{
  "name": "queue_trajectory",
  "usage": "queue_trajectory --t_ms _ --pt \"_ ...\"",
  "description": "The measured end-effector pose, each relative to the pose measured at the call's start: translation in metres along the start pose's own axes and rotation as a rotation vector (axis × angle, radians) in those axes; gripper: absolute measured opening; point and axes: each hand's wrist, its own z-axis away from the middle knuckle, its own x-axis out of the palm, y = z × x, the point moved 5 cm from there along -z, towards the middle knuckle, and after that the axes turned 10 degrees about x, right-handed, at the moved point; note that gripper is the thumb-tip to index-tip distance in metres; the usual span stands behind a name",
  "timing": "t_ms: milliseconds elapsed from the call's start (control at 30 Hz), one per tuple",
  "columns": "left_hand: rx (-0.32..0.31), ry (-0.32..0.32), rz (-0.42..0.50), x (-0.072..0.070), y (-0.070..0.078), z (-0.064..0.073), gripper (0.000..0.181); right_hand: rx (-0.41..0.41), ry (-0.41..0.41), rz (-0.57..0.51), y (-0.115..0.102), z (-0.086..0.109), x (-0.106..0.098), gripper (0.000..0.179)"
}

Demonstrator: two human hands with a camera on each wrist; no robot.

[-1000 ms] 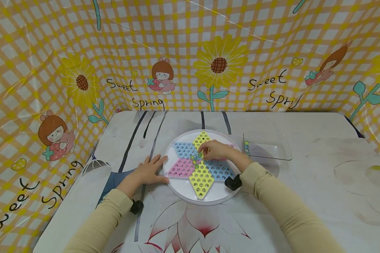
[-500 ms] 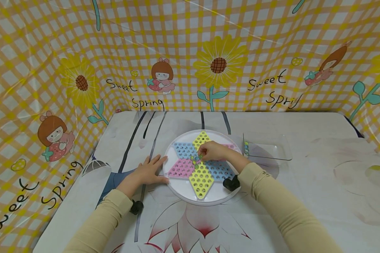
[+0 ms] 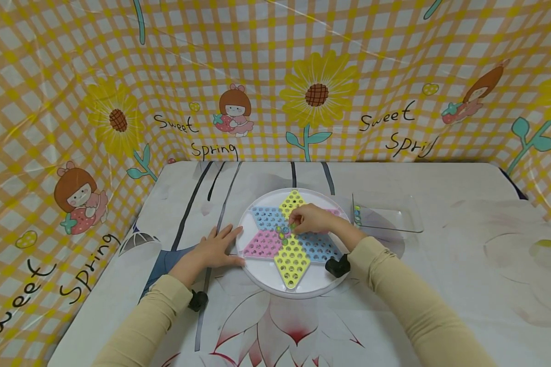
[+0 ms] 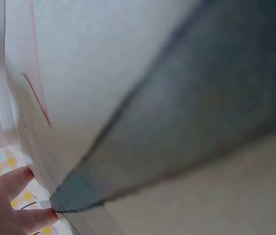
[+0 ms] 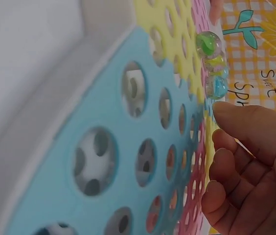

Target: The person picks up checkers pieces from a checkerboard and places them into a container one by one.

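A round white Chinese checkers board (image 3: 252, 272) with a yellow, blue and pink star of holes lies on the table. Over its centre, my right hand (image 3: 313, 219) bends its fingers downward, pinching a greenish marble (image 3: 293, 226) at the thumb and fingertips. Several glass marbles (image 5: 209, 45) sit clustered beside those fingertips, with green, yellow and blue swirls. In the right wrist view, the thumb (image 5: 248, 120) hides most of the pinch. My left hand (image 3: 217, 248) spreads its fingers flat at the board's left rim, thumb and fingertips right at the edge.
To the right of the board stands a clear plastic box (image 3: 397, 228) with a few marbles (image 3: 357, 216) at its left end. A white patterned cover (image 3: 464, 285) lies over the table. Checked sunflower cloth (image 3: 257, 61) hangs behind and at the sides.
My right hand makes only small shifts over the board's centre, its fingertips dipping and then moving slightly right of the clustered marbles. The left hand stays at the rim.
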Motion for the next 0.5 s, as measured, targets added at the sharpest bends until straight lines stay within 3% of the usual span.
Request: queue_trajectory --t_ms 500 --pt "0.004 -0.004 0.005 -0.001 0.001 0.001 0.092 -0.095 0.057 0.023 0.000 0.015 -0.022 0.014"
